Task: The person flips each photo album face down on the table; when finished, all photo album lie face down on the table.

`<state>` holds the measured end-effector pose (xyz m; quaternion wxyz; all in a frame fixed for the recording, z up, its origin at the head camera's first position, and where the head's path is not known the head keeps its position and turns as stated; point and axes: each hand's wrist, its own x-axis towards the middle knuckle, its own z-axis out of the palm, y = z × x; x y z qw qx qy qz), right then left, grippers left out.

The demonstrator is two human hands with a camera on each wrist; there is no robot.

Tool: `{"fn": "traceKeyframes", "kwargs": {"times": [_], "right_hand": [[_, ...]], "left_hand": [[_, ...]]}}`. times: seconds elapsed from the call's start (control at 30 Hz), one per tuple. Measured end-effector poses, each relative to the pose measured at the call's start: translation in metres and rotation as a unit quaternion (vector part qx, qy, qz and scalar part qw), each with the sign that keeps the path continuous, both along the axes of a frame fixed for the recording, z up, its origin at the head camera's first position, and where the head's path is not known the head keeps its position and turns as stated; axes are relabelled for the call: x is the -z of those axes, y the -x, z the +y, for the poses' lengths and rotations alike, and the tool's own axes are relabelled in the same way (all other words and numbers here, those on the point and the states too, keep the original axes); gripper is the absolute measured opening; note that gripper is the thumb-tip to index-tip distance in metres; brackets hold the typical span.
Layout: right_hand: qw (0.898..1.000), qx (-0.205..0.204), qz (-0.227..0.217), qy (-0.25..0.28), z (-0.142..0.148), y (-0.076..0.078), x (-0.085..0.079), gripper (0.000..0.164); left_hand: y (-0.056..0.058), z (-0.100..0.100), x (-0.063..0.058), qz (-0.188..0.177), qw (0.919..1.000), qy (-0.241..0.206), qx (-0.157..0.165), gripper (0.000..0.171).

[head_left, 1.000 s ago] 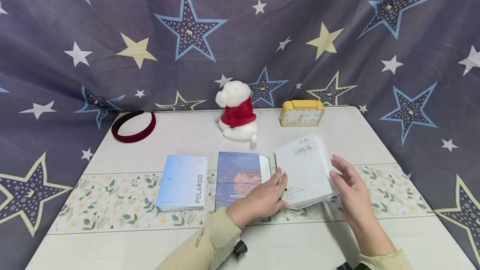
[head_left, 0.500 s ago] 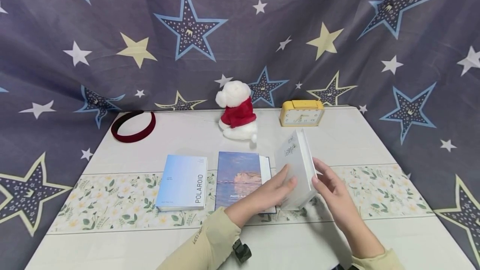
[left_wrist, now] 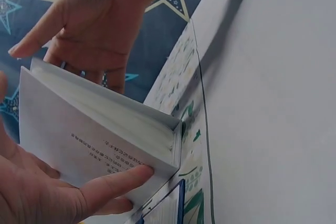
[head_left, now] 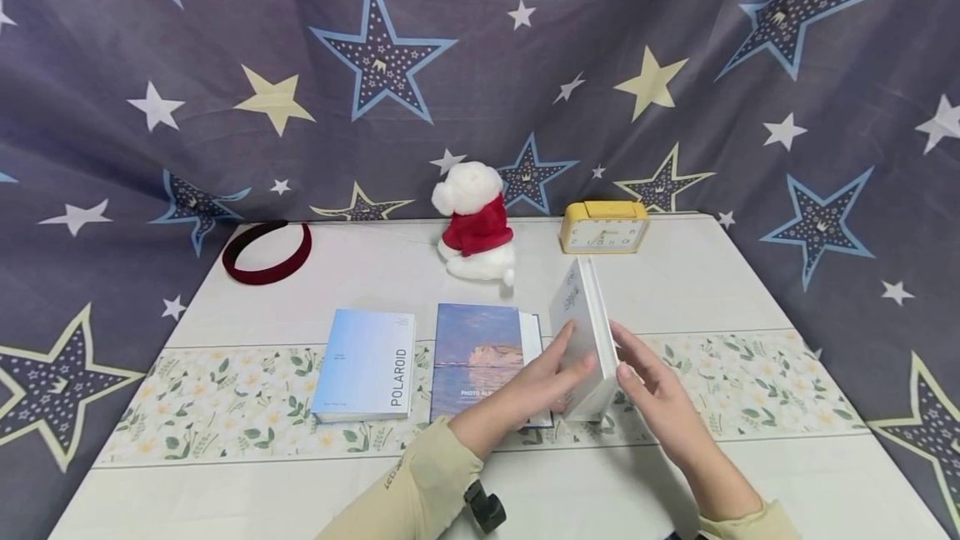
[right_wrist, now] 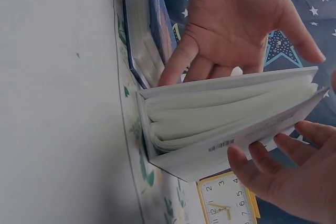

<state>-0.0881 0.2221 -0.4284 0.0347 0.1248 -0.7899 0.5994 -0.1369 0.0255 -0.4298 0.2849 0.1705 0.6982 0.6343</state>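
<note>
A white photo album [head_left: 573, 307] stands on edge over the floral runner, its spine down and its covers slightly parted at the top. My left hand [head_left: 542, 377] lies along the left cover with fingers extended. From the other side, the fingertips of my right hand [head_left: 660, 386] touch the far cover. The right wrist view shows a barcode [right_wrist: 221, 146] on that cover, near my right fingertips. Soft white pages [right_wrist: 210, 111] bulge between the covers. Close on the left lies a blue photo album [head_left: 472, 344] with a seaside picture, partly hidden behind my left hand.
A light blue POLAROID album [head_left: 363, 365] lies further left. Along the back sit a dark red headband [head_left: 258, 275], a white plush toy [head_left: 477, 223] in a red top and a yellow clock [head_left: 604, 227]. A starry curtain [head_left: 465, 48] hangs behind the table.
The white album has swung from a leaning position, front cover facing up, to upright on its spine. My right hand has moved left with it; my left hand has shifted slightly along the cover.
</note>
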Motion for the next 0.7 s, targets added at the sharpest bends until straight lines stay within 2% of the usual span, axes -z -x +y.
{"fn": "traceKeyframes", "kwargs": {"times": [0.3, 0.4, 0.53, 0.7], "right_hand": [[1.000, -0.003, 0.001, -0.022, -0.004, -0.003, 0.004, 0.047], [1.000, -0.004, 0.001, -0.019, -0.006, -0.002, 0.006, 0.047], [1.000, -0.006, 0.019, -0.020, -0.009, -0.001, 0.006, 0.049], [0.999, -0.007, 0.034, -0.017, -0.011, 0.000, 0.008, 0.049]], "left_hand": [[-0.002, 0.000, -0.001, -0.003, 0.9993, -0.032, -0.021, 0.100], [-0.002, 0.001, -0.001, 0.005, 0.9990, -0.040, -0.018, 0.102], [-0.002, 0.000, -0.001, 0.000, 0.9985, -0.053, -0.009, 0.107], [-0.002, -0.002, 0.001, -0.004, 0.9959, -0.090, -0.011, 0.099]]}}
